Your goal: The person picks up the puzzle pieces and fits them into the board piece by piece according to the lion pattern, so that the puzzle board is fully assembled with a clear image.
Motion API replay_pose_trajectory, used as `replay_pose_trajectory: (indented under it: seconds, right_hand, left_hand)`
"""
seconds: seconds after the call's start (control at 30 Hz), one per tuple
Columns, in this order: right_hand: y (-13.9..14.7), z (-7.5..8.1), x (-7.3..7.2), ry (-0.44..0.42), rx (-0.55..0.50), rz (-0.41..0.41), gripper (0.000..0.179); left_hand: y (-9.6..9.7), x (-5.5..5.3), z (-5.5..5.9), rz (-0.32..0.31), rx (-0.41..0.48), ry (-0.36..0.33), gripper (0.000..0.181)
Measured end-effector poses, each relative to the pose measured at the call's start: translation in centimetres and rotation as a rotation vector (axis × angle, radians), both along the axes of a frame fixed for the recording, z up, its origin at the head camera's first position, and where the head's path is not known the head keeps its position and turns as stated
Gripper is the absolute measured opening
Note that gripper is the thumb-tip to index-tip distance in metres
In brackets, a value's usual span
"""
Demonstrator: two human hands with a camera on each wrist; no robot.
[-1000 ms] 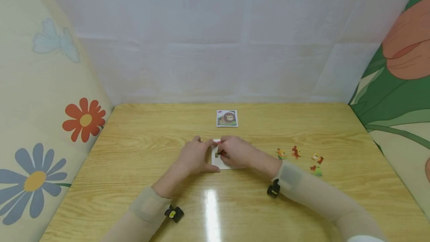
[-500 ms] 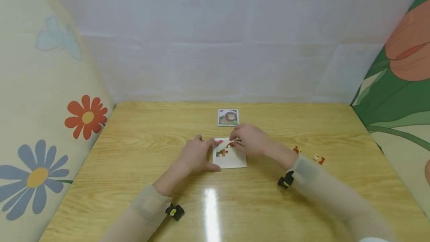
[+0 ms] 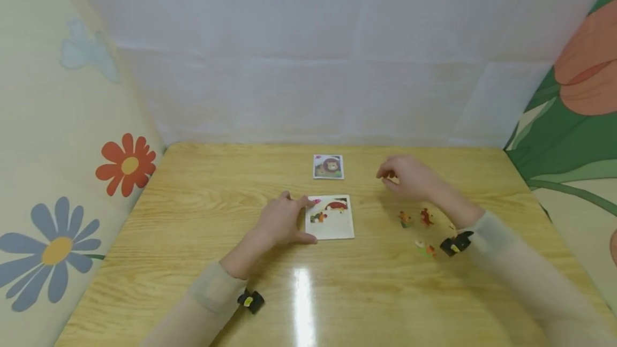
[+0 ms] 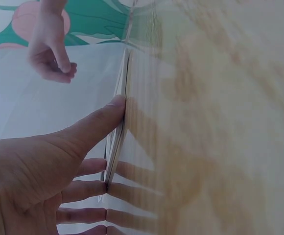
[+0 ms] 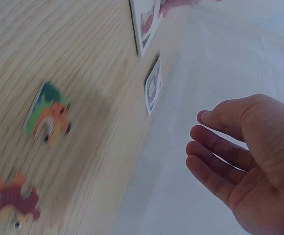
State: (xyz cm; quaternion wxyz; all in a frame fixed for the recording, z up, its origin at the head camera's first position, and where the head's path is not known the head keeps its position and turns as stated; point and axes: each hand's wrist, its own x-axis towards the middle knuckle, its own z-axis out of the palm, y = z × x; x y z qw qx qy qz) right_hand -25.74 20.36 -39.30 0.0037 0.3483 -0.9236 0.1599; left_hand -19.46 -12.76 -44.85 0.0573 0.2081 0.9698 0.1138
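A white square puzzle board (image 3: 339, 230) lies mid-table with part of a picture on it: pink at the upper left, a red-brown piece (image 3: 337, 206) at the upper right, an orange and green piece (image 3: 318, 218) at the left. My left hand (image 3: 281, 222) steadies the board, index finger at its upper left corner and thumb (image 4: 100, 125) along the near edge, the fingers fairly straight. Raised to the right of the board, my right hand (image 3: 411, 177) has loosely bent fingers with nothing between them. Below it lie an orange and green puzzle piece (image 5: 49, 115) and a dark red one (image 5: 17, 199).
Behind the board lies a small lion picture card (image 3: 329, 167). More loose pieces, one with green and red (image 3: 426, 249), lie near the right forearm, which partly covers another. A white cloth (image 3: 270, 95) hangs along the table's back edge.
My right hand has let go at the board's upper right and moved away to the right and back, uncovering the red-brown piece there. The left hand has stayed in place.
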Motion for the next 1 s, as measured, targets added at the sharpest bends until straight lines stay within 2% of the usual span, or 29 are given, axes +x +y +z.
replay_pose_trajectory:
  seconds: [0.43,0.73,1.0]
  right_hand:
    - [4.4,0.0,0.7,-0.049,0.016,-0.038,0.014]
    - [5.8,-0.6,0.9,-0.062,0.047,-0.070,0.014]
    - [6.5,-1.1,1.2,-0.073,0.072,-0.064,0.014]
  left_hand:
    - [0.1,0.1,0.0,-0.003,0.006,-0.001,0.089]
    - [0.0,-0.2,0.0,0.004,0.000,-0.001,0.090]
    - [0.2,-0.3,0.1,0.000,-0.007,-0.011,0.089]
